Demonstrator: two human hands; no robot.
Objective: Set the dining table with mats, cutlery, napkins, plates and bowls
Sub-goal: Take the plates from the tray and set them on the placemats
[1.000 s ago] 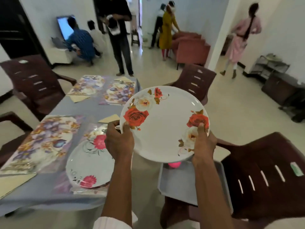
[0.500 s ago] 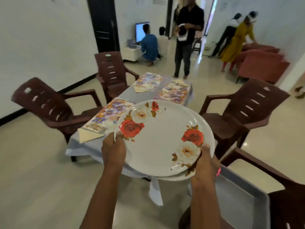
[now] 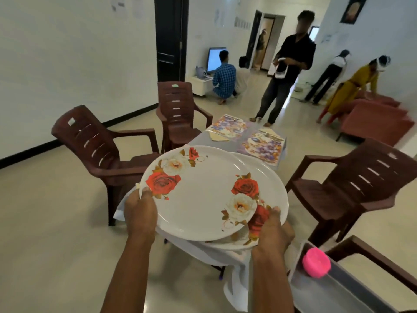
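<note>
Plates – stack of at least two white plates with red and cream roses; top plate point(image 3: 200, 195) sits askew on a lower plate point(image 3: 276, 186) that shows past its right rim. Stack is carried in the air, over the near end of the worktop point(image 3: 199, 141), not yet set down

Left hand point(image 3: 140, 213) grasps the left rim of the top plate, thumb on top. Right hand point(image 3: 270, 230) grasps the stack at its near right edge, thumb on the lower plate

Progress, as I judge it – far end is part laid: two floral mats point(image 3: 228, 127) point(image 3: 262, 144), a folded pale napkin point(image 3: 217, 137) by the left one, and what looks like cutlery on both, too blurred to be sure. No plate or bowl made out on those two mats. Near half of the worktop is hidden behind the stack, so its state is unknown. Plates in hand are left to place; no bowls in view

Around – four brown plastic chairs; grey tray point(image 3: 327, 297) at lower right with a pink round item point(image 3: 316, 263) in it; several people stand or crouch further back by a lit screen

Writing – none legible. Sheets on the walls too small to read; small stickers on two chair backs show no text
</note>
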